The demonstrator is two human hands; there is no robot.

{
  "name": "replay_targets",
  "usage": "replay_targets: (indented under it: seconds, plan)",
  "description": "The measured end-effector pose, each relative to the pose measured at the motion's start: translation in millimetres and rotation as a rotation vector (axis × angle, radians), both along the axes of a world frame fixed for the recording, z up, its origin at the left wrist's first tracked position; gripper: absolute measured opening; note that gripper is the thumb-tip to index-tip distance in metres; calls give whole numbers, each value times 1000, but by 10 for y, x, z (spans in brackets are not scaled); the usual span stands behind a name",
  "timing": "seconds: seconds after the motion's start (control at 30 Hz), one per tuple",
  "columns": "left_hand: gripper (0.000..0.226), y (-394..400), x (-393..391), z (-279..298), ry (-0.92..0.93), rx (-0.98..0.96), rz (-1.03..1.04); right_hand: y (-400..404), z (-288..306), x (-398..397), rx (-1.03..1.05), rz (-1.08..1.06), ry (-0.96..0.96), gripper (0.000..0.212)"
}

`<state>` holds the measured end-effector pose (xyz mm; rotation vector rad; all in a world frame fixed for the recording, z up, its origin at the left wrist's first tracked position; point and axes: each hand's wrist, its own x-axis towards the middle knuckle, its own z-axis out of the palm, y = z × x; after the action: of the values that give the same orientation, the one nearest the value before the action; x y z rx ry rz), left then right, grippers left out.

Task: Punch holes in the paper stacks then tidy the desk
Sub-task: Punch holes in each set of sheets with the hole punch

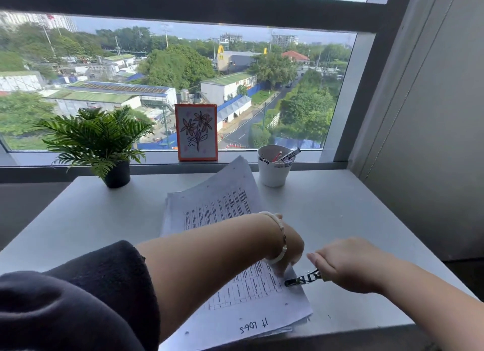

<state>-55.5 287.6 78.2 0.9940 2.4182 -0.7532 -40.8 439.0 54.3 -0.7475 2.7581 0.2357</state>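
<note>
Potted fern [97, 138], flower drawing [196, 132], white cup [273, 171] of markers [287, 155].

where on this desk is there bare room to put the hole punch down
Bare desk lies right of the paper stack, between the white cup and the right hand. Another patch sits left, below the potted plant. The centre is crowded.

High-floor office desk [340, 209] set against a city-view window [183, 83], printed paper stack [222, 209] laid on it, marker cup [273, 171] behind the stack
</note>
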Motion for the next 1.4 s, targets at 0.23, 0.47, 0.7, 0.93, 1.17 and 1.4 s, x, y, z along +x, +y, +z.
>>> replay_targets:
  seconds: [0.23,0.47,0.7,0.93,1.17,1.4]
  plan:
    - [26,108,-96,-227,-23,-19,16,46,-125,20,3,16,26,46]
    - [37,163,-168,-324,-66,-59,-8,78,-188,71,-42,-6,55,45]
    - [42,171,-142,-333,-61,-52,-22,97,-187,44,-76,-39,-9,39]
    - [35,19,-110,-227,-85,69,38,111,-119,74,-88,-102,14,54]
    - [36,37,-32,-202,-69,1,18,5,26,121,-160,-274,-192,49]
    - [24,2,6,-149,-13,76,-39,58,151,152,-198,-350,-300,62]
